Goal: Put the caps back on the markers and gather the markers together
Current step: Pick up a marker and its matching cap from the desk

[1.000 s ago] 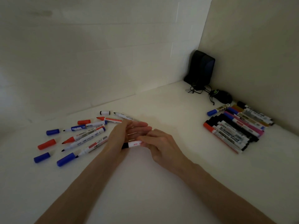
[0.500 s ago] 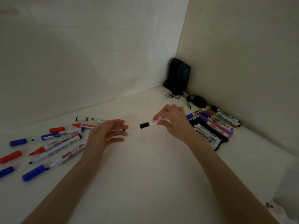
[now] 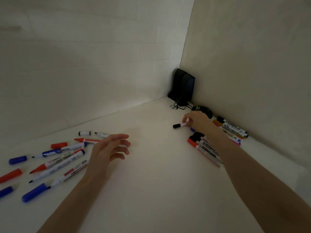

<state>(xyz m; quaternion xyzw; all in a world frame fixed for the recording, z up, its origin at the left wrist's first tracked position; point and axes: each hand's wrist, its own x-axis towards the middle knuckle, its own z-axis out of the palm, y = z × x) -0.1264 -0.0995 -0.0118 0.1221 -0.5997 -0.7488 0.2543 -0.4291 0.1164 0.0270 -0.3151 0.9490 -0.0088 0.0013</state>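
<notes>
My right hand [image 3: 197, 121] grips a white marker with a black cap [image 3: 179, 125], held low at the far end of a row of capped markers [image 3: 206, 149] lying on the right of the white table. My left hand [image 3: 110, 147] hovers open, fingers spread, beside a scatter of uncapped markers [image 3: 58, 163] on the left. Loose caps lie among them: a red cap [image 3: 58, 145], a blue cap [image 3: 17, 160], another red cap [image 3: 11, 175], a big blue cap [image 3: 34, 192] and a small white-and-black cap [image 3: 84, 133].
A black speaker [image 3: 183, 84] stands in the far corner with tangled cables [image 3: 180, 105], and a dark mouse [image 3: 204, 110] lies beside it. Walls close the table at the back and right. White table surface [image 3: 151, 174] lies between the two marker groups.
My right hand carried the black-capped marker from the middle of the table over to the row on the right and lowered it. My left hand let go and stayed open by the loose markers.
</notes>
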